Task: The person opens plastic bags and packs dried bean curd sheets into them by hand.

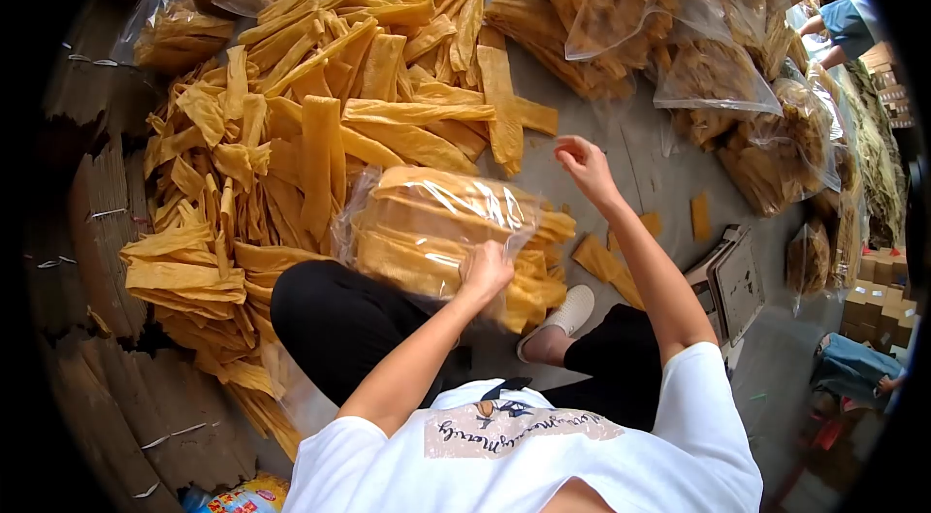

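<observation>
While the left hand (488, 271) grasped the near side of a clear plastic bag (446, 203) with its fingers bunched in the film, the right hand (585, 167) hung in the air beyond the bag's right end, apart from it. The right fingers were loosely curled; whether they pinched anything, one could not tell. The bag lay lengthwise across the front of the person's bent legs, just beside a large pile (291, 125) of flat yellow strips, and was packed with the same kind of strips. At its right end, several strip ends (543, 290) stuck out past the film. A few loose strips (606, 266) lay on the grey floor (630, 135) to the right, near a light shoe (574, 309) and a boxy metal-edged device (735, 285). Farther off, at upper right, filled bags (621, 9) were heaped together. Flattened cardboard (107, 222) lined the left side, and a bright printed packet (254, 494) showed at the bottom edge. Two other people in blue clothing (853, 368) were partly visible at the far right.
</observation>
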Demonstrator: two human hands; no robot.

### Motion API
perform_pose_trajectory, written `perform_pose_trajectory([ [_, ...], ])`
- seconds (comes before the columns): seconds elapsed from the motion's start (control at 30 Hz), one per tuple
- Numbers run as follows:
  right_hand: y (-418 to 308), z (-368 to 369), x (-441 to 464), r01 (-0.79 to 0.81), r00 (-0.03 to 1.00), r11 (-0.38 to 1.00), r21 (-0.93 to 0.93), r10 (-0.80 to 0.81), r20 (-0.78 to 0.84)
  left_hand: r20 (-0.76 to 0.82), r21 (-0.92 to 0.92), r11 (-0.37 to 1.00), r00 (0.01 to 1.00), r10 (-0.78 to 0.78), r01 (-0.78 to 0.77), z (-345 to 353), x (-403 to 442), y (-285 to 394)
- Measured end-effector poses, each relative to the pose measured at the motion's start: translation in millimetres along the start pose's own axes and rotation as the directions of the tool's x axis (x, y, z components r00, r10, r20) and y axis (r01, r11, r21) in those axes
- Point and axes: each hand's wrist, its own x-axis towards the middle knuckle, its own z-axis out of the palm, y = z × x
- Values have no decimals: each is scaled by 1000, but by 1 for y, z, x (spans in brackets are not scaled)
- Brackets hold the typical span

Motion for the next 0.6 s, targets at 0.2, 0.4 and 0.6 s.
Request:
perform_pose_trajectory([
  [0.2, 85, 65, 114, -372, 924, 922, 107, 379, -55, 197, 149, 986, 975, -107, 78, 12, 2, -7],
  [0.4, 118, 134, 154, -573, 694, 283, 769, 667, 272, 289, 128, 980, 940, -183, 152, 8, 12, -3],
  [0.6, 168, 158, 176, -388, 725, 336, 858, 686, 60, 264, 101, 987, 954, -145, 122, 15, 14, -9],
])
